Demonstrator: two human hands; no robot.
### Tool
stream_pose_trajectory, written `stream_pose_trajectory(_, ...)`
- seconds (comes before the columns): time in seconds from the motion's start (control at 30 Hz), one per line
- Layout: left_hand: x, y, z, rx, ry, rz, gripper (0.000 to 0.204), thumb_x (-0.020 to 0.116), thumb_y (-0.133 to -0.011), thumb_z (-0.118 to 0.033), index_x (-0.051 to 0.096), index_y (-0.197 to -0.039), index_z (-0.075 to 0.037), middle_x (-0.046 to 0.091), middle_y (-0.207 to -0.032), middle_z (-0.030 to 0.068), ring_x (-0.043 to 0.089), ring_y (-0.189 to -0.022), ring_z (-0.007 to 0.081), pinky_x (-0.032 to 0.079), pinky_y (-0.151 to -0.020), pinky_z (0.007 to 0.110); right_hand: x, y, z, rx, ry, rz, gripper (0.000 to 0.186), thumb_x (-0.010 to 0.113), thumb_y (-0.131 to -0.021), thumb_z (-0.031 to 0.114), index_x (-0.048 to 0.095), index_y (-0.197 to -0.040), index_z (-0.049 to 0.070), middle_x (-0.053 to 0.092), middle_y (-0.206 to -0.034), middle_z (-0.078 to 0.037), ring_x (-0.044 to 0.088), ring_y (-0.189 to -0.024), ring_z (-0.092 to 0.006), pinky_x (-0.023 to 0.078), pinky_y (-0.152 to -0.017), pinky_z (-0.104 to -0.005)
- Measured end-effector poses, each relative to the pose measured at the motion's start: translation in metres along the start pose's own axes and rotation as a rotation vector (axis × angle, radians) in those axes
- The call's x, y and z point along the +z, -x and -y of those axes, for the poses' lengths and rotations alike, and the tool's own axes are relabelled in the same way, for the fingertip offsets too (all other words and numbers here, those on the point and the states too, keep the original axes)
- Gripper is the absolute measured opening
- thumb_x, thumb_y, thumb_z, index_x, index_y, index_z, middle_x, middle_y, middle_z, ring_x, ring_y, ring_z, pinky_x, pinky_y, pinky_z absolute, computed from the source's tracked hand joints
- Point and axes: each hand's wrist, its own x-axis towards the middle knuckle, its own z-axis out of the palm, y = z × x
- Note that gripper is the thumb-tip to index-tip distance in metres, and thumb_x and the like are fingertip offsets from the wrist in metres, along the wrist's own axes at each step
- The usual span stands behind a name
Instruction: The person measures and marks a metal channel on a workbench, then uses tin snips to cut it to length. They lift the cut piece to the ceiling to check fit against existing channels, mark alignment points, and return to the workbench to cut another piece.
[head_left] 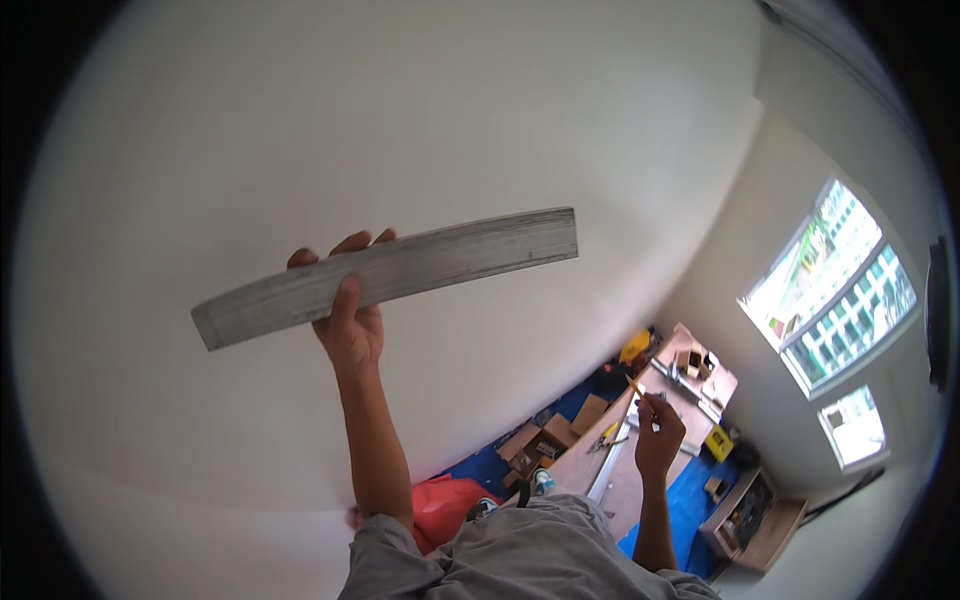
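Both hands are gripping: the left hand (352, 332) a grey bar (460, 254) extending mostly rightward, the right hand (660, 433) a pencil (634, 386).

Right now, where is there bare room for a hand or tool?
Bare wall shows above the grey board in the left hand. The brown worktop has a bare strip between the silver bar and the blue sheet. Its far end is crowded with metal pieces and a small box; cardboard boxes crowd its left side.
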Motion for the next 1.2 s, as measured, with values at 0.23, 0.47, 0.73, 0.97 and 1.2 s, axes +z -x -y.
stream_pose_trajectory(0.23,0.003,0.001,0.032,-0.036,0.1,-0.013,0.046,0.071,-0.093,-0.005,0.047,-0.128,-0.022,0.067,-0.127,0.0203,0.063,-0.122,0.047,0.052,-0.11,0.057,0.007,-0.005,0.018,-0.005,-0.041,-0.044,0.023,0.071,-0.094,0.01,0.075,-0.116,0.001,0.077,-0.099,-0.01,0.067,-0.082,-0.013,0.053,-0.074,-0.0299)
stream_pose_trajectory(0.47,0.004,0.037,0.029,-0.231,-0.023,-0.056,0.048,0.069,-0.095,-0.012,0.045,-0.136,-0.017,0.063,-0.132,0.0196,0.06,-0.127,0.0458,0.048,-0.114,0.059,-0.015,0.049,0.016,0.004,-0.102,-0.141,0.026,0.067,-0.098,0.009,0.073,-0.122,-0.001,0.078,-0.092,-0.015,0.073,-0.084,-0.0166,0.055,-0.077,-0.0326)
stream_pose_trajectory(0.73,-0.002,0.212,0.033,-0.621,-0.416,0.142,0.041,0.064,-0.099,-0.017,0.039,-0.13,-0.007,0.062,-0.128,0.0272,0.063,-0.121,0.0462,0.047,-0.11,0.058,-0.088,0.172,-0.083,0.588,-0.018,0.067,0.02,0.051,-0.108,0.016,0.061,-0.107,-0.002,0.074,-0.081,-0.014,0.072,-0.073,-0.0215,0.055,-0.068,-0.0326)
stream_pose_trajectory(0.97,0.003,0.284,0.058,-0.886,-0.728,0.272,0.033,0.059,-0.1,-0.01,0.039,-0.126,-0.005,0.063,-0.127,0.0267,0.064,-0.119,0.0373,0.049,-0.108,0.051,-0.11,0.191,-0.171,0.545,0.328,0.017,0.018,0.072,-0.092,0.013,0.066,-0.103,0.0,0.07,-0.084,-0.015,0.07,-0.08,-0.0279,0.054,-0.075,-0.0393)
stream_pose_trajectory(1.2,0.105,0.267,0.12,-0.84,-0.869,0.62,0.031,0.065,-0.099,-0.011,0.044,-0.122,-0.007,0.065,-0.123,0.0221,0.062,-0.119,0.0318,0.047,-0.107,0.046,-0.182,0.145,-0.227,0.725,0.101,0.114,0.022,0.072,-0.089,0.009,0.065,-0.108,0.002,0.074,-0.097,-0.019,0.071,-0.091,-0.0358,0.054,-0.081,-0.0451)
